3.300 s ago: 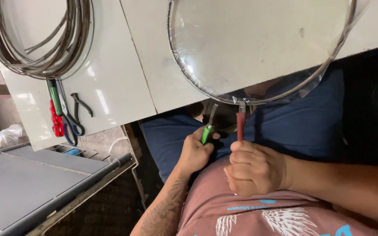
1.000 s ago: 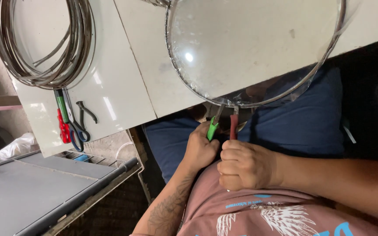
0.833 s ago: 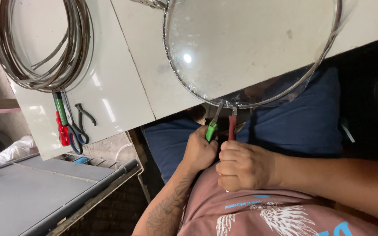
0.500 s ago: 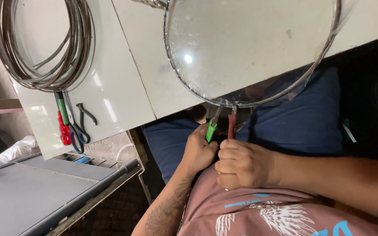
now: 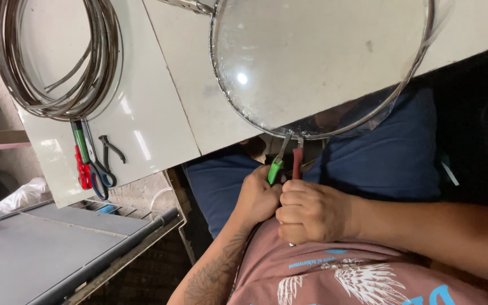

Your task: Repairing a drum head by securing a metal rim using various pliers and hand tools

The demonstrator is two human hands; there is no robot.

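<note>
A large round metal hoop covered with clear film [image 5: 317, 62] lies on a white table [image 5: 159, 113] and overhangs its near edge above my lap. My left hand [image 5: 258, 197] grips green-handled pliers [image 5: 276, 166]. My right hand [image 5: 312, 212] grips red-handled pliers [image 5: 297, 162]. Both tools' jaws meet at the hoop's rim, side by side, at its lowest point. The two hands touch each other over my pink shirt.
A coil of metal strip [image 5: 52, 56] lies on the table's far left. Below it lie green-handled and red-handled tools, blue scissors [image 5: 98, 166] and small black pliers [image 5: 110, 148]. A dark grey bench [image 5: 46, 254] stands at lower left.
The view has shifted slightly. My right hand has slid a little up the red pliers toward the rim; both tools stay at the hoop's edge.
</note>
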